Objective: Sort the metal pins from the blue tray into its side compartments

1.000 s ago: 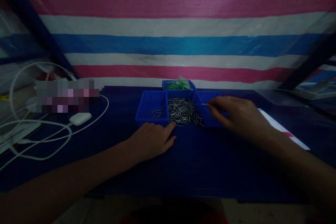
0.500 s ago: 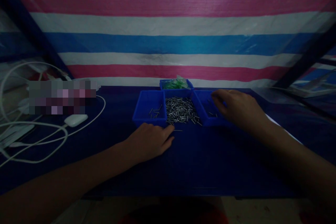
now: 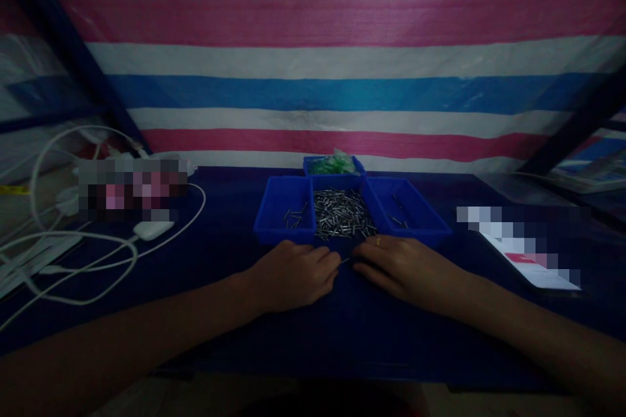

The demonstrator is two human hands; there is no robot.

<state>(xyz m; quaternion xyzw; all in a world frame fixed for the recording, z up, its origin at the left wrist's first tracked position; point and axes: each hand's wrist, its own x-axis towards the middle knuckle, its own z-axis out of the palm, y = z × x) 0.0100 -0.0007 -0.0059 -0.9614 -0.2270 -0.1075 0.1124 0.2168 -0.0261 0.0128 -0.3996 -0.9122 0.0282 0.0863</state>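
My left hand (image 3: 298,277) is closed in a pinch at the front of the trays, with a thin metal pin (image 3: 345,260) poking out from its fingertips to the right. Facing it, my right hand (image 3: 403,270), wearing a ring, has its thumb and forefinger slightly apart close to the pin's free end. Behind the hands lies a pile of shiny metal pins (image 3: 342,212) in the middle blue tray (image 3: 337,181). The left blue tray (image 3: 283,195) contains several pins, and the right blue tray (image 3: 413,199) contains a few.
A small blue tray at the back holds a green plastic bag (image 3: 330,163). White cables (image 3: 132,254) and a white adapter (image 3: 154,227) lie at left. A white sheet (image 3: 533,267), partly blurred, lies at right. Striped sheeting (image 3: 313,91) hangs behind the blue table (image 3: 313,345).
My right hand has come from above the right tray down and left to the pin beside my left hand. The left fingers have drawn together. The view has tilted slightly upward.
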